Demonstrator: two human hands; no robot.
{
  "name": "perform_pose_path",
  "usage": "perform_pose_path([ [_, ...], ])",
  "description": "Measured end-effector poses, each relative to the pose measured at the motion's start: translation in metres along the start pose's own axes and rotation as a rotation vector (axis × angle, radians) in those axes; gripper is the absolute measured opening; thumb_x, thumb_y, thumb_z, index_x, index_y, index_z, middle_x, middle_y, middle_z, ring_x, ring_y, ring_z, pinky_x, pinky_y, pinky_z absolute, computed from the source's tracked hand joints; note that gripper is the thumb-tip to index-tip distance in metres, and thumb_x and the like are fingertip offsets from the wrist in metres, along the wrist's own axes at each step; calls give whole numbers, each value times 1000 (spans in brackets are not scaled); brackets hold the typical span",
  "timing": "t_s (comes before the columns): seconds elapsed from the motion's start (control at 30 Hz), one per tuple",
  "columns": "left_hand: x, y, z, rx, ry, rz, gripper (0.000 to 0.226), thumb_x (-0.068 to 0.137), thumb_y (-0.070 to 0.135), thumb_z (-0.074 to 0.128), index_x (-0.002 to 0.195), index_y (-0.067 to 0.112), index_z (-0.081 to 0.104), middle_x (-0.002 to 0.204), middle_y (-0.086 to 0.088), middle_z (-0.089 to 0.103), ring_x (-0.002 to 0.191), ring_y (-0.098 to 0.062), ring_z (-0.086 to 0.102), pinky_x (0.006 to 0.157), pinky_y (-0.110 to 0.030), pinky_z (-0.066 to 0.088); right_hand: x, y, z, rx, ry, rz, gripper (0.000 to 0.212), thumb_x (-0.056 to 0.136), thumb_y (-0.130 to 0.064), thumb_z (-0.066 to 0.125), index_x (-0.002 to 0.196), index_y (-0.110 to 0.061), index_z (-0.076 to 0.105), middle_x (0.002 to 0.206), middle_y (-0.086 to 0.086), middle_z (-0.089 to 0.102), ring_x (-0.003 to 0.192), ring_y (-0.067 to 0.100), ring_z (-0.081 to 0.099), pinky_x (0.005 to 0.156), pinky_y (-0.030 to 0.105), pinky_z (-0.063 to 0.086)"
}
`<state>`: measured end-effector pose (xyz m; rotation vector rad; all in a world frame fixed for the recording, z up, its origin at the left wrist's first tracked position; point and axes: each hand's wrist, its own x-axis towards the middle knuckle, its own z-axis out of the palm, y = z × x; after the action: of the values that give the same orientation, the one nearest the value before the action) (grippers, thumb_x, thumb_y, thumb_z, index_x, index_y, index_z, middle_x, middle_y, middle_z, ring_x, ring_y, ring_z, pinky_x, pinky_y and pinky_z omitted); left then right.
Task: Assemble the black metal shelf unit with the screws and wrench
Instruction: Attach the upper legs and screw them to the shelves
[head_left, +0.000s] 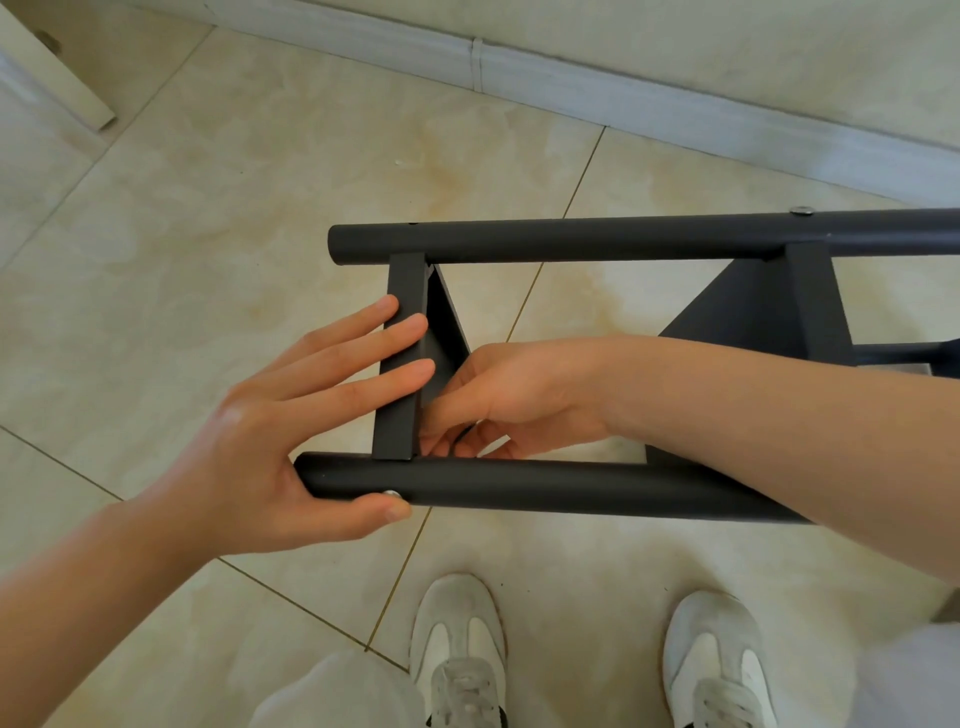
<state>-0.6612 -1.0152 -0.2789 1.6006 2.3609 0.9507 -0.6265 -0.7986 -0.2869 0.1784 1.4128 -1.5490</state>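
The black metal shelf unit (810, 306) is lying on its side above the tiled floor (260, 182), in front of the person's shoes (460, 644), and is running off the right edge. Whether it is resting on the tiles cannot be told. Two round tubes are running left to right: the far tube (571, 239) and the near tube (571, 493). A flat crosspiece (402, 364) is bridging them near their left ends.

The left hand (270, 415) is lying across that joint with straight, spread fingers (410, 330) pressing on the crosspiece. Its thumb is sitting on the near tube, touching a silver screw head (392, 493). This is probably bracing: keeping the screw pushed in and the crosspiece square to the tube.

The right hand (498, 400) is reaching inside the frame, just right of the crosspiece. Its fingers are curling and pinching a small dark piece (465, 434) against the inner corner. Whether that is a nut, a washer or the wrench tip cannot be told. It is likely working the hidden end of the same screw.

A second screw head (802, 210) is showing on the far tube above another shelf panel (769, 312), so that joint appears to be fitted already. No screw is showing on the far tube above the crosspiece.
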Motion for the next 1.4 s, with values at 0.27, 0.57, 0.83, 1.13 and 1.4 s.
perform_pose_path([
  [0.27,-8,7,1,-52,-48,-98,75,93,54,63,147,4,45,162,-4,35,153,-31,24,123,-39,26,-10,-3,0,6,-31,-56,17,94,-20,61,100,-10,73,90,3,73,86,17,65,82,29,57],
  [0.57,-28,41,27,-505,302,-470,72,74,29,82,139,47,55,140,14,61,131,-9,56,102,-21,48,-54,1,3,-489,296,-155,24,97,-35,56,115,-29,70,96,-14,74,88,-3,68,87,21,55],
  [0.83,-25,71,64,-791,739,-800,73,68,35,89,132,47,57,121,9,73,112,-10,69,84,-16,55,-93,15,16,-664,402,-230,25,96,-34,57,119,-32,66,93,-20,69,80,-10,65,63,4,46],
  [1.13,-3,83,71,-1099,651,-1007,46,66,78,72,110,66,63,132,26,62,138,-7,45,122,-40,24,-140,22,30,-1052,672,-126,32,98,-19,52,127,-33,54,111,-9,64,96,12,61,88,34,53],
  [1.4,4,86,56,-1066,582,-989,50,71,66,63,119,55,59,129,18,67,131,-5,52,124,-43,22,-144,25,26,-1159,719,-112,45,96,-4,48,128,-35,48,115,-5,60,98,17,58,82,32,53],
])
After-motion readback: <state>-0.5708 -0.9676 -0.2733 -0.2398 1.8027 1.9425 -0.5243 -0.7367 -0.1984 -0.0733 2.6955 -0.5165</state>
